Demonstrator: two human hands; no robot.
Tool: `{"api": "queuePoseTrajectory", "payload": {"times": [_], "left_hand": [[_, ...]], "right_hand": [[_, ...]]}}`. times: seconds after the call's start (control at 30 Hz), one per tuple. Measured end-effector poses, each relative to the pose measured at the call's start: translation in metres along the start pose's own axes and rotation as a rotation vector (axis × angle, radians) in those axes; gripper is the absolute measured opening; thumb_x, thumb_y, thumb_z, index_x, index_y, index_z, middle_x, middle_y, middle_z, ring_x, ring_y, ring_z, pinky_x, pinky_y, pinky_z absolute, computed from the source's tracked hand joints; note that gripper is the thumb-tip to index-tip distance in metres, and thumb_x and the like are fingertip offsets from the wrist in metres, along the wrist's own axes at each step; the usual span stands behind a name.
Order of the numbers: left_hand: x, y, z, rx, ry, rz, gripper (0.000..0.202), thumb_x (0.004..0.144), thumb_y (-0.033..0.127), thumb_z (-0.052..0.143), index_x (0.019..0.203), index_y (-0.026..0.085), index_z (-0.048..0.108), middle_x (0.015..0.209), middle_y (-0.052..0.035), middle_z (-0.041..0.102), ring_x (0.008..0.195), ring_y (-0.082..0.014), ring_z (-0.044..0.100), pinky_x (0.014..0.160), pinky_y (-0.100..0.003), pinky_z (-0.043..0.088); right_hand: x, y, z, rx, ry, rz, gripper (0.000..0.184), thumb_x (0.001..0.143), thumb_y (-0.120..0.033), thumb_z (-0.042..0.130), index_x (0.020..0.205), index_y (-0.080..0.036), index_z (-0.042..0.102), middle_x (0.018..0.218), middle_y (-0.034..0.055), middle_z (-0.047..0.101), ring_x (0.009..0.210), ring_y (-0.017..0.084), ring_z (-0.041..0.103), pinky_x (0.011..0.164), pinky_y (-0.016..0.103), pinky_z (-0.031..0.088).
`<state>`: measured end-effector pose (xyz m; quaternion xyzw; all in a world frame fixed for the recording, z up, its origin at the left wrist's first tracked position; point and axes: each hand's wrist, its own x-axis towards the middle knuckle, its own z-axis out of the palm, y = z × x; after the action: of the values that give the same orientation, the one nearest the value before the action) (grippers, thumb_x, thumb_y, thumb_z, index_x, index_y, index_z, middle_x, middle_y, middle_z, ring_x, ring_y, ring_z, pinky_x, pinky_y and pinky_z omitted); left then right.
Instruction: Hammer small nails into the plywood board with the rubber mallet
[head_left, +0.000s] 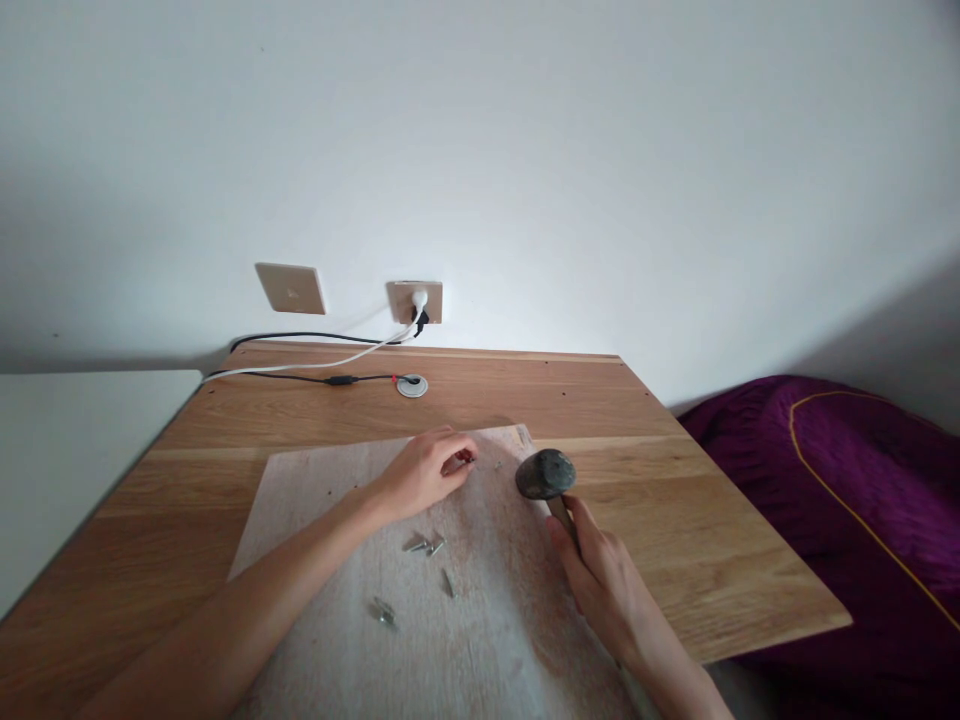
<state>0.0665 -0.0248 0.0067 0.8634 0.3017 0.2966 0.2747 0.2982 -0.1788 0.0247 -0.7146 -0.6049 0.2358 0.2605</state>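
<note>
My right hand (604, 575) is wrapped round the wooden handle of a black-headed rubber mallet (546, 474), whose head is raised over the right edge of a pale wooden board (352, 590). Near the board's far edge, my left hand (431, 470) has its thumb and fingers pinched together. Something small and dark shows at those fingertips, too small to name. Several silvery metal screws or bolts (427, 545) lie loose on the board between my arms, with more of them (384, 612) closer to me. A tiny bit of metal (498, 464) sits right of my left fingertips.
The board rests on a wooden tabletop (720, 530). Along the back run white and black cables (341, 380), one into a round grommet (412, 386), others to a wall socket (416, 302). A white surface (82, 450) adjoins at left. Purple fabric (757, 480) is at right.
</note>
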Motion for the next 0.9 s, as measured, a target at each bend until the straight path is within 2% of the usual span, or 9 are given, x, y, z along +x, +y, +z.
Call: {"api": "queuePoseTrajectory", "payload": {"times": [0.13, 0.23, 0.33, 0.5, 0.6, 0.73, 0.9], "left_hand": [[0.000, -0.002, 0.001, 0.022, -0.018, 0.029, 0.016, 0.091, 0.005, 0.065, 0.094, 0.019, 0.070, 0.090, -0.0023, 0.069, 0.086, -0.0184, 0.065, 0.082, -0.030, 0.049], [-0.001, -0.003, 0.002, 0.052, -0.027, 0.057, 0.017, 0.090, 0.004, 0.066, 0.095, 0.019, 0.069, 0.095, -0.0035, 0.070, 0.091, -0.0195, 0.066, 0.084, -0.030, 0.049], [0.000, -0.003, 0.003, 0.086, -0.027, 0.087, 0.011, 0.090, 0.010, 0.073, 0.095, 0.019, 0.069, 0.100, -0.0047, 0.070, 0.096, -0.0211, 0.065, 0.085, -0.032, 0.050], [0.001, -0.003, 0.005, 0.096, -0.029, 0.071, 0.012, 0.092, 0.008, 0.071, 0.090, 0.020, 0.070, 0.094, -0.0035, 0.072, 0.096, -0.0211, 0.068, 0.088, -0.033, 0.051], [0.002, -0.005, 0.007, 0.064, -0.012, 0.022, 0.014, 0.091, 0.008, 0.071, 0.097, 0.021, 0.072, 0.093, -0.0033, 0.075, 0.093, -0.0213, 0.070, 0.087, -0.033, 0.052], [0.002, -0.007, 0.010, -0.021, -0.009, -0.022, 0.033, 0.088, 0.005, 0.073, 0.116, 0.021, 0.070, 0.094, -0.0025, 0.078, 0.089, -0.0212, 0.073, 0.087, -0.033, 0.053], [0.001, -0.009, 0.011, -0.066, 0.001, -0.036, 0.040, 0.085, 0.003, 0.071, 0.121, 0.020, 0.067, 0.101, -0.0047, 0.078, 0.095, -0.0225, 0.073, 0.090, -0.035, 0.054]], "right_hand": [[0.000, -0.001, 0.000, 0.008, 0.006, 0.004, 0.051, 0.107, -0.055, 0.033, 0.128, -0.018, 0.061, 0.070, 0.0050, 0.070, 0.071, 0.031, 0.075, 0.069, 0.035, 0.052], [0.000, -0.001, 0.000, 0.019, -0.005, 0.009, 0.050, 0.107, -0.057, 0.033, 0.126, -0.019, 0.060, 0.064, 0.0011, 0.066, 0.059, 0.029, 0.071, 0.064, 0.035, 0.050], [0.000, -0.001, -0.001, 0.024, -0.035, 0.025, 0.049, 0.107, -0.057, 0.031, 0.123, -0.020, 0.059, 0.057, -0.0021, 0.062, 0.051, 0.028, 0.069, 0.059, 0.034, 0.048], [0.002, -0.001, -0.001, 0.041, -0.034, 0.002, 0.043, 0.106, -0.056, 0.033, 0.119, -0.023, 0.058, 0.071, 0.0047, 0.073, 0.075, 0.032, 0.079, 0.063, 0.034, 0.051], [0.003, 0.000, 0.000, 0.013, -0.031, 0.007, 0.045, 0.105, -0.056, 0.032, 0.118, -0.022, 0.059, 0.059, -0.0001, 0.065, 0.061, 0.030, 0.074, 0.061, 0.034, 0.050], [0.003, 0.003, 0.000, 0.035, -0.088, 0.058, 0.052, 0.106, -0.059, 0.030, 0.125, -0.019, 0.057, 0.047, -0.0070, 0.054, 0.039, 0.025, 0.061, 0.049, 0.032, 0.046], [0.003, -0.013, -0.011, 0.099, -0.097, 0.043, 0.056, 0.106, -0.062, 0.036, 0.133, -0.017, 0.055, 0.045, -0.0107, 0.048, 0.034, 0.019, 0.053, 0.040, 0.027, 0.040]]}}
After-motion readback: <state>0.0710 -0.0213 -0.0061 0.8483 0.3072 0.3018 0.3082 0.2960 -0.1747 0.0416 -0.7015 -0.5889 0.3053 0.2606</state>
